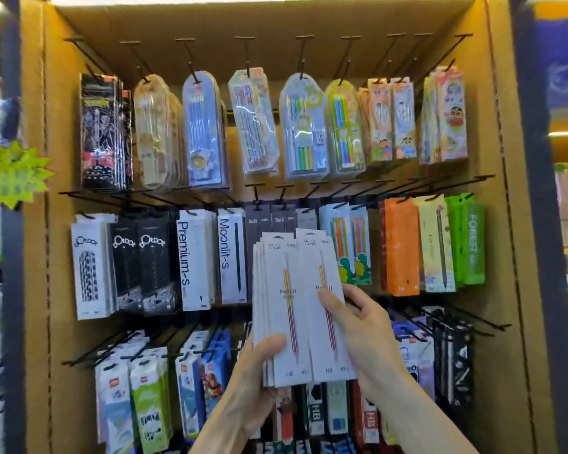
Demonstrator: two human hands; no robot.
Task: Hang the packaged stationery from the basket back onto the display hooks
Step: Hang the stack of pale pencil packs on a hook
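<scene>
My left hand (259, 365) grips a stack of several white pencil packs (277, 309) from below, thumb across the front. My right hand (358, 326) pinches a single white pencil pack (323, 286) of the same kind beside the stack, thumb on its face. Both are held up in front of the middle row of display hooks (256, 191), just below grey and black packs (259, 221) hanging there. The basket is out of view.
A cardboard display (502, 257) carries three rows of black hooks full of packaged pencils: blister packs on top, boxed packs in the middle, more at the bottom (151, 388). A green starburst tag (10, 175) hangs at the left. Empty hook tips jut out at lower right (473, 319).
</scene>
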